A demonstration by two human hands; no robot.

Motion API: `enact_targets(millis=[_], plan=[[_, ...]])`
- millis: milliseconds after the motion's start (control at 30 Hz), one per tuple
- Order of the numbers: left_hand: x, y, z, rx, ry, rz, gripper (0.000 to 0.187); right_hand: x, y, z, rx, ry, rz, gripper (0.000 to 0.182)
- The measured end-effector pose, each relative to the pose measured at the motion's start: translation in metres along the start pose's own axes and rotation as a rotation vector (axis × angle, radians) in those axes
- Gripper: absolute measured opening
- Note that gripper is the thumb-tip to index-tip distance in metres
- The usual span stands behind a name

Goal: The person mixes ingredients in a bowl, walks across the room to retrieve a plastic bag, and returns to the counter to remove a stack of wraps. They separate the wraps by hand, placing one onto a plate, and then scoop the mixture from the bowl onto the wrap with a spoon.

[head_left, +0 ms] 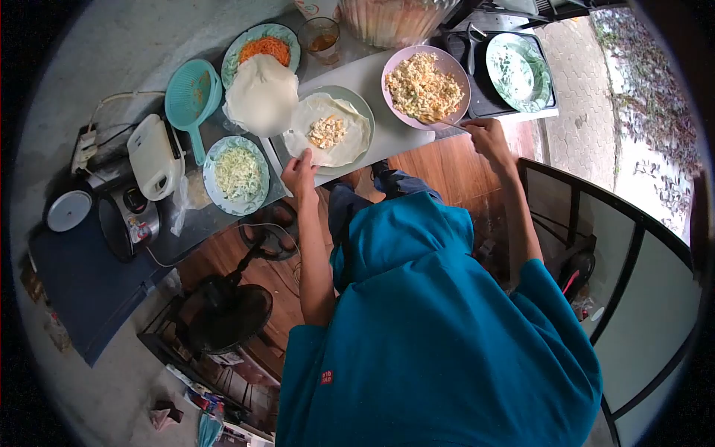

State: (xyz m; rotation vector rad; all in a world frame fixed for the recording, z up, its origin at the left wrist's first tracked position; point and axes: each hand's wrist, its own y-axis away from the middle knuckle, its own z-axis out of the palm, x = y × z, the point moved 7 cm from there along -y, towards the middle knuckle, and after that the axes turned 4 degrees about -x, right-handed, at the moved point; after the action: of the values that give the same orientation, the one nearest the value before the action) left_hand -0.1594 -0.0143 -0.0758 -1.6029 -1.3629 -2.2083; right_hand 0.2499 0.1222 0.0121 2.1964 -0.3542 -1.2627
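My left hand (pixel 299 177) is closed at the near-left rim of a pale green plate (pixel 362 112), its thumb against the edge of a thin round wrapper (pixel 346 149). A small mound of chopped filling (pixel 327 132) sits in the middle of that wrapper. To the right, my right hand (pixel 489 141) is closed around the handle of a spoon (pixel 452 124), whose head reaches into the filling mix (pixel 423 86) in a pink bowl (pixel 396 110). A stack of pale wrappers (pixel 261 95) lies left of the plate, partly over a plate of shredded carrot (pixel 264 51).
A bowl of shredded cabbage (pixel 237 170), a turquoise strainer (pixel 195 97) and a white sandwich maker (pixel 156 156) stand on the left. A glass (pixel 320 41) is at the back. On the right, a smeared green plate (pixel 519 72) sits on a black stove (pixel 480 93).
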Motion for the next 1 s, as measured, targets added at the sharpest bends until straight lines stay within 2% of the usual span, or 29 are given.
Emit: enact_targets(millis=[67,167,233,300,367,500,567,600,667,700,767,800,833,900,1000], plan=[[0.005,-0.001,-0.001,0.064,-0.129,0.046,0.025,0.005,-0.003,0.010,0.001,-0.010,0.001,0.028],[0.014,-0.001,0.002,0.072,-0.284,0.112,0.024,0.014,-0.008,0.020,-0.044,-0.003,0.040,0.027],[0.010,-0.007,0.000,0.028,-0.316,0.097,0.022,0.017,-0.005,0.030,-0.117,0.133,0.040,0.027],[0.003,-0.012,-0.001,-0.014,-0.347,0.084,0.020,0.031,-0.007,0.034,-0.099,0.103,0.066,0.027],[0.011,-0.009,-0.002,0.031,-0.453,0.120,0.022,0.031,-0.002,0.041,-0.177,-0.354,0.019,0.023],[0.012,-0.002,0.003,0.008,-0.350,0.072,0.023,0.032,0.015,0.041,-0.196,-0.532,0.073,0.022],[0.008,-0.002,0.002,0.011,-0.133,0.055,0.022,0.031,0.020,0.038,-0.150,-0.625,0.109,0.021],[0.006,-0.001,0.003,0.011,-0.133,0.055,0.022,0.031,0.020,0.037,-0.151,-0.625,0.109,0.021],[0.006,0.001,0.002,0.079,-0.006,0.042,0.027,0.032,0.017,0.026,-0.037,-0.334,0.131,0.024],[0.008,0.002,0.004,0.077,-0.006,0.043,0.027,0.034,0.012,0.028,-0.035,-0.335,0.129,0.024],[0.011,0.006,0.006,0.072,-0.025,0.011,0.030,0.019,0.004,0.029,0.150,0.103,-0.181,0.026],[0.014,0.007,0.008,0.069,-0.025,0.013,0.030,0.015,0.005,0.033,0.219,0.164,-0.274,0.027],[0.014,0.006,0.008,0.043,-0.029,0.006,0.029,0.008,0.009,0.034,0.221,0.164,-0.275,0.027],[0.014,0.004,0.007,0.022,-0.030,-0.001,0.027,0.007,0.013,0.038,0.120,0.143,-0.097,0.029],[0.007,-0.004,0.003,0.009,-0.147,-0.022,0.033,0.032,0.013,0.035,0.104,-0.042,-0.051,0.030]])
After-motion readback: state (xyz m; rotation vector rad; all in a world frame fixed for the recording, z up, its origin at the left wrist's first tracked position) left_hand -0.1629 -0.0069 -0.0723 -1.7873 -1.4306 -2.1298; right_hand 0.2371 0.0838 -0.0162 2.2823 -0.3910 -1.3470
